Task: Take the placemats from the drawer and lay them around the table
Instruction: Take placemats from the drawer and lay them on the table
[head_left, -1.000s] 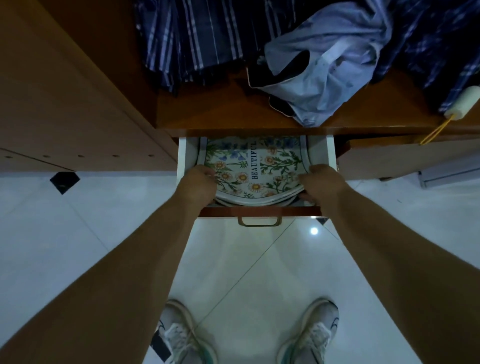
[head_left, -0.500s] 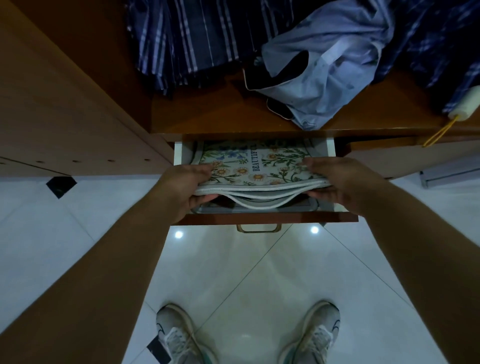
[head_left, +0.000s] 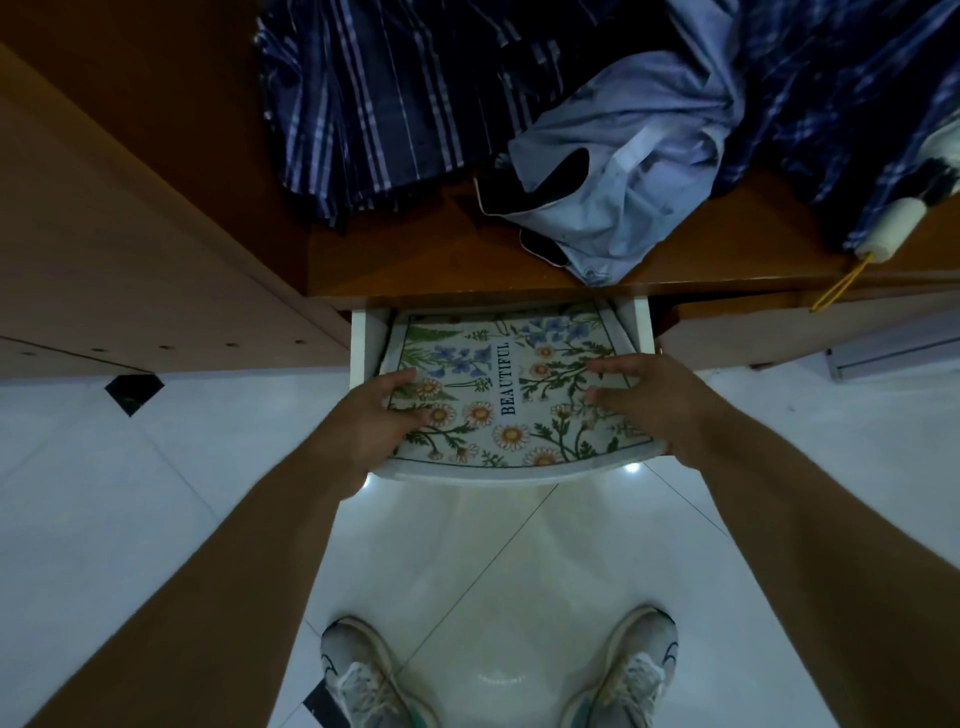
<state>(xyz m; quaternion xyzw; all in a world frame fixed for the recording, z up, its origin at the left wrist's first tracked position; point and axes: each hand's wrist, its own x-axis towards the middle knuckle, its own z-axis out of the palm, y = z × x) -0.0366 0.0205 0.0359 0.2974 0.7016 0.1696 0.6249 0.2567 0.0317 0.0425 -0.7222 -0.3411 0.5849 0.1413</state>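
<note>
A stack of floral placemats (head_left: 511, 395), printed with daisies and the word BEAUTIFUL, is held up over the open white drawer (head_left: 361, 343). My left hand (head_left: 374, 421) grips the stack's left edge, thumb on top. My right hand (head_left: 654, 405) holds the right edge with fingers spread over the print. The stack's near edge juts out past the drawer front toward me and hides it. The far edge still lies over the drawer.
A wooden cabinet top (head_left: 426, 260) above the drawer carries striped dark-blue cloth (head_left: 374, 98), a light-blue shirt (head_left: 634, 171) and a folded umbrella with a white handle (head_left: 535, 228). A wooden panel (head_left: 130, 234) stands left. My shoes (head_left: 363, 680) are on white floor tiles.
Both hands have lifted the stack of placemats out of the drawer and drawn it toward me. The drawer front and its handle are now hidden under the stack.
</note>
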